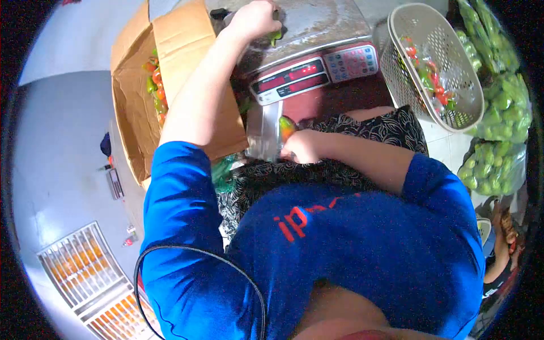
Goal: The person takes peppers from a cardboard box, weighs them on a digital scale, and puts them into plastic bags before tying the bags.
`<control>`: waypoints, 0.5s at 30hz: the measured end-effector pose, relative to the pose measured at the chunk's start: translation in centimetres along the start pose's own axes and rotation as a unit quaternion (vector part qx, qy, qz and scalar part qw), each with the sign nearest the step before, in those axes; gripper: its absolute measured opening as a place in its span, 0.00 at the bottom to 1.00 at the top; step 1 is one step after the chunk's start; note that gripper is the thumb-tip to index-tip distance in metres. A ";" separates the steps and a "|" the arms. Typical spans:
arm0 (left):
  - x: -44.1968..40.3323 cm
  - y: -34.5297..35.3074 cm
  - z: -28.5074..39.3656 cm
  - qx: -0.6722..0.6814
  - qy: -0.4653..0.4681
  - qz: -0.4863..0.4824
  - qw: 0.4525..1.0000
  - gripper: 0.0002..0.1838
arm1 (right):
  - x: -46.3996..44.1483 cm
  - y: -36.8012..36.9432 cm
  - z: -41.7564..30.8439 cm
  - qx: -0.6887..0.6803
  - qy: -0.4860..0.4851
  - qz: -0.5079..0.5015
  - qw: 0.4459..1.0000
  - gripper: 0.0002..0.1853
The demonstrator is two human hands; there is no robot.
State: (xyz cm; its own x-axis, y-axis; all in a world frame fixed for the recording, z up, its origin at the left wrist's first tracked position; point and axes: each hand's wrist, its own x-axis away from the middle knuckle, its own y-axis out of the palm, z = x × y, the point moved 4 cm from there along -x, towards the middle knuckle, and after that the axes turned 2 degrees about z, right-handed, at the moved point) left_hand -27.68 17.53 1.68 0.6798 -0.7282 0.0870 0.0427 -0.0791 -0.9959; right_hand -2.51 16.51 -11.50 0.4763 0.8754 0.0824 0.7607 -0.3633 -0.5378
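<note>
My left hand [256, 21] reaches over the metal pan [323, 25] of a digital scale [292, 78], its fingers curled down. A green piece [276, 37], perhaps a pepper, shows under these fingers; the rest is hidden. Close to my lap, my right hand [301, 148] is closed around a green-and-orange pepper [287, 128], which points up out of the grip. Beside the pepper is a clear plastic bag [263, 133], blurred; whether the right fingers also pinch it I cannot tell. Red digits glow on the scale's display.
An open cardboard box [187, 51] with red and green peppers [156, 85] stands at the left. To the right is a perforated basket [396, 62] with bagged peppers [433, 79]. Bags of green vegetables [493, 161] lie beyond it. Another person's arm [500, 255] shows at lower right.
</note>
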 end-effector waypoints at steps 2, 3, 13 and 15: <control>-1.9 1.6 0.1 -0.008 0.015 0.000 1.000 0.22 | 0.7 -0.9 -0.6 -0.007 0.024 0.004 1.000 0.14; -2.4 1.8 0.2 -0.018 -0.001 -0.014 1.000 0.22 | 1.0 -1.2 -0.8 -0.003 0.041 -0.002 0.999 0.14; 0.2 0.4 -0.9 0.173 -0.098 -0.028 0.980 0.23 | 1.9 -3.4 -2.9 0.008 0.070 -0.012 0.997 0.18; 2.4 0.5 -1.3 0.307 -0.117 0.012 0.945 0.22 | 1.4 -2.8 -2.1 0.015 0.069 -0.007 0.997 0.18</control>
State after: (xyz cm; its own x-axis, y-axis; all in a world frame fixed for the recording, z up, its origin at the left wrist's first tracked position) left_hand -26.91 14.86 1.42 0.8260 -0.5489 0.1287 0.3928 0.3966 -0.8297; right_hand -3.07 18.12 -8.13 0.5241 0.8271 0.2031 0.7550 -0.3409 -0.5601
